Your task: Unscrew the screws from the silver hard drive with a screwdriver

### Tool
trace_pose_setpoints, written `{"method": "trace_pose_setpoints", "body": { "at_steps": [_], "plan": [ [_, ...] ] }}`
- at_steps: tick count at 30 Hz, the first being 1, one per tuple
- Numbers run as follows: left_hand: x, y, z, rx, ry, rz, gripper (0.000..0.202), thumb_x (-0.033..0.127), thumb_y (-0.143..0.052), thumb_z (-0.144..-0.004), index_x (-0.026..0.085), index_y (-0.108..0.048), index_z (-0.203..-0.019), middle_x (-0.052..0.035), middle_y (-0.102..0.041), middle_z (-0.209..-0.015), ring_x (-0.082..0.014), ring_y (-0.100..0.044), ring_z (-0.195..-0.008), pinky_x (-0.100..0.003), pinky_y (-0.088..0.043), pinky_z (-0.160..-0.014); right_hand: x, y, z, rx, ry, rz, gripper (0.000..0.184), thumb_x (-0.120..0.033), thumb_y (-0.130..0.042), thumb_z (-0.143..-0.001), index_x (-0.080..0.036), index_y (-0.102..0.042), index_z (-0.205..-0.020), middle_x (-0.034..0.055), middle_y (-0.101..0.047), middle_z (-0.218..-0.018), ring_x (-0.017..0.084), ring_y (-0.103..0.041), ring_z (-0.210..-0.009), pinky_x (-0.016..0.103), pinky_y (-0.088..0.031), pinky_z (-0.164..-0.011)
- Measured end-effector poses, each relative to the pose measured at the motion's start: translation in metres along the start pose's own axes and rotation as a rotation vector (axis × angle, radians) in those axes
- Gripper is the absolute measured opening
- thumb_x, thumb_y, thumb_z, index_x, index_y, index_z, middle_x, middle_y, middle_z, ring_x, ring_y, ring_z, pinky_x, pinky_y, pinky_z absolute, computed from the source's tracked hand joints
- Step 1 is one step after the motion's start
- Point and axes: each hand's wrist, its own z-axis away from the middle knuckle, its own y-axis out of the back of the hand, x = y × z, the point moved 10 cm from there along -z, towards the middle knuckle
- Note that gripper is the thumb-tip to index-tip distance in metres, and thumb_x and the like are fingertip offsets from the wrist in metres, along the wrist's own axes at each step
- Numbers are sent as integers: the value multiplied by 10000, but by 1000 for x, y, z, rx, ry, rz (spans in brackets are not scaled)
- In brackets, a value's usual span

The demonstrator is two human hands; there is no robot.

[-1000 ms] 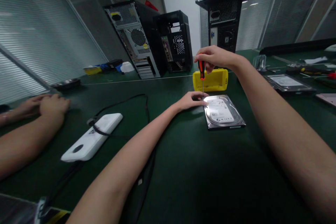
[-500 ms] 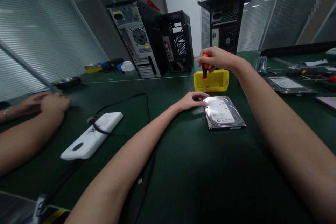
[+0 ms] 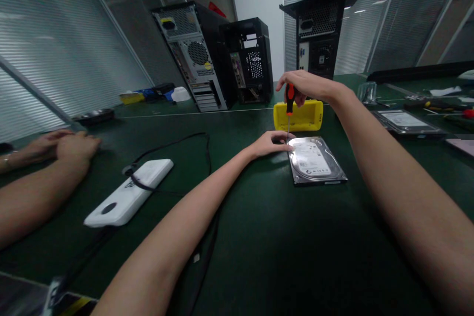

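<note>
A silver hard drive (image 3: 314,160) lies flat on the green table (image 3: 281,247). My right hand (image 3: 305,85) is closed round the orange-and-black handle of a small screwdriver (image 3: 289,103), held upright with its tip at the drive's far left corner. My left hand (image 3: 270,142) rests on the table against that same corner, fingers curled at the screwdriver's shaft; whether they pinch the shaft or only touch the drive is not clear.
A yellow tray (image 3: 299,114) stands just behind the drive. Computer cases (image 3: 198,57) line the back. A white device with a black cable (image 3: 128,191) lies at left, near another person's folded hands (image 3: 62,144). A second drive (image 3: 405,121) and tools lie at right.
My right hand has turned slightly on the screwdriver handle. The drive and my left hand stay where they were.
</note>
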Motion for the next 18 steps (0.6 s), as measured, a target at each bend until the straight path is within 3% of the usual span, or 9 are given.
{"method": "trace_pose_setpoints", "body": {
  "at_steps": [4, 10, 18],
  "plan": [
    [0, 1, 0, 1, 15, -6, 529, 417, -668, -723, 148, -599, -1174, -93, -615, -1109, -203, -541, -1001, -344, -394, -879, -1, -3, 1, -38, -23, -33, 343, -245, -307, -910, -145, -549, -1131, 69, -627, -834, 74, -524, -493, 217, -468, -481],
    [2, 1, 1, 2, 13, 3, 525, 418, -664, -729, 152, -597, -1177, -93, -613, -1120, -197, -541, -990, -333, -396, -868, -8, -7, 2, -70, 17, -80, 316, -285, -406, -902, -151, -541, -1155, 74, -638, -933, 55, -529, -526, 190, -470, -493],
    [2, 1, 3, -6, 16, -6, 535, 433, -662, -725, 154, -596, -1176, -94, -611, -1128, -199, -536, -1005, -331, -393, -874, -15, -8, 5, -85, 87, 53, 292, -337, -419, -897, -174, -567, -1088, 34, -587, -779, 54, -500, -502, 184, -431, -466]
  ]
}}
